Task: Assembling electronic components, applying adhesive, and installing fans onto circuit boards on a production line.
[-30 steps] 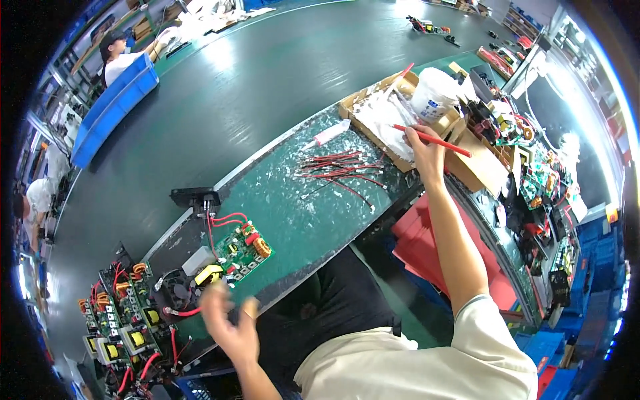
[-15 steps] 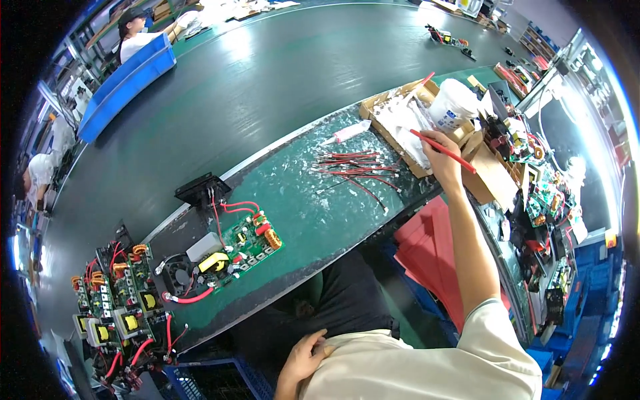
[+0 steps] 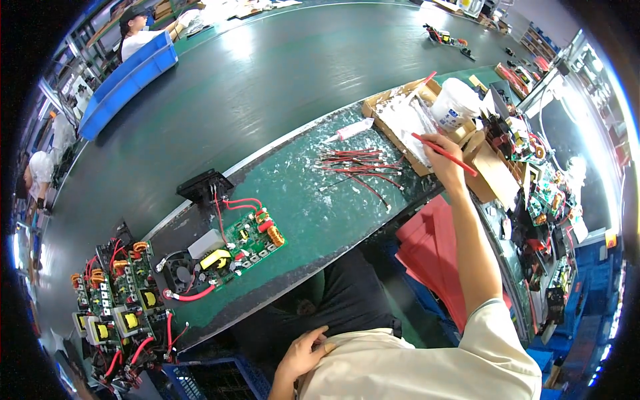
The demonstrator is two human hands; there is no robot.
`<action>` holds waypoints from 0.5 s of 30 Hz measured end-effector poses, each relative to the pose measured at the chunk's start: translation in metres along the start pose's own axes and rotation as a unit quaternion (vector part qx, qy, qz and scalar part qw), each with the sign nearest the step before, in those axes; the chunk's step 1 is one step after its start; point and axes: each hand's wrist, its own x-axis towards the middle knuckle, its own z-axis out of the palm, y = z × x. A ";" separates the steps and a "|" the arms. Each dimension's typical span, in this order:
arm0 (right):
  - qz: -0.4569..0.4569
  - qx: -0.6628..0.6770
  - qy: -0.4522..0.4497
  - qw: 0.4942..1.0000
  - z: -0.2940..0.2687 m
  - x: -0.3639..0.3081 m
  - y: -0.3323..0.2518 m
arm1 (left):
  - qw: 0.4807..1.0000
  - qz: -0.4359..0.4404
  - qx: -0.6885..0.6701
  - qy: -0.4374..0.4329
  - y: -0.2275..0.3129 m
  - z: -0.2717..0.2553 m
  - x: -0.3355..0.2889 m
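In my right hand (image 3: 445,160) is a slim red stick (image 3: 460,164), gripped above the near edge of a cardboard tray (image 3: 399,139) smeared with white material. My left hand (image 3: 305,355) rests at the hem of my shirt, fingers loosely bent and thumb apart, with nothing visible in it. On the green bench lies a pile of red and black wires (image 3: 360,163), left of the tray. A white tube with a pointed nozzle (image 3: 352,130) lies beyond the wires. Further left sits a green circuit board (image 3: 257,241), joined by red wires to a black fan (image 3: 180,272) and a black panel (image 3: 203,187).
Several circuit boards (image 3: 120,300) are stacked at the left bench end. A white bucket (image 3: 456,105) and an open cardboard box (image 3: 492,170) stand near the tray. Red sheets (image 3: 430,250) lie below the bench. Past the conveyor belt (image 3: 280,73), a person (image 3: 133,40) works by a blue bin (image 3: 127,87).
Almost nothing differs. My right hand, still on the red stick, has shifted very slightly, and the whole view has moved a little. My left hand stays at my shirt.
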 end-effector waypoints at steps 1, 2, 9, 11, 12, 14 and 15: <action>0.014 0.000 -0.022 1.000 -0.004 -0.001 -0.010 | 1.000 0.004 0.006 0.005 0.009 -0.008 -0.002; 0.028 0.001 -0.045 0.999 -0.009 -0.002 -0.021 | 1.000 -0.002 0.002 0.015 0.019 -0.020 -0.007; 0.091 0.361 -0.047 0.927 -0.032 -0.043 -0.130 | 0.848 0.197 0.209 0.446 0.095 -0.126 -0.004; 0.077 0.346 -0.122 0.927 -0.008 -0.068 -0.173 | 0.795 0.147 0.332 0.486 0.090 -0.144 0.019; 0.063 0.332 -0.173 0.925 0.007 -0.082 -0.196 | 0.779 0.115 0.374 0.490 0.085 -0.146 0.027; 0.008 0.314 -0.274 0.909 0.027 -0.105 -0.223 | 0.772 0.081 0.413 0.476 0.079 -0.143 0.039; -0.029 0.287 -0.300 0.909 0.034 -0.114 -0.235 | 0.787 0.084 0.397 0.464 0.074 -0.141 0.046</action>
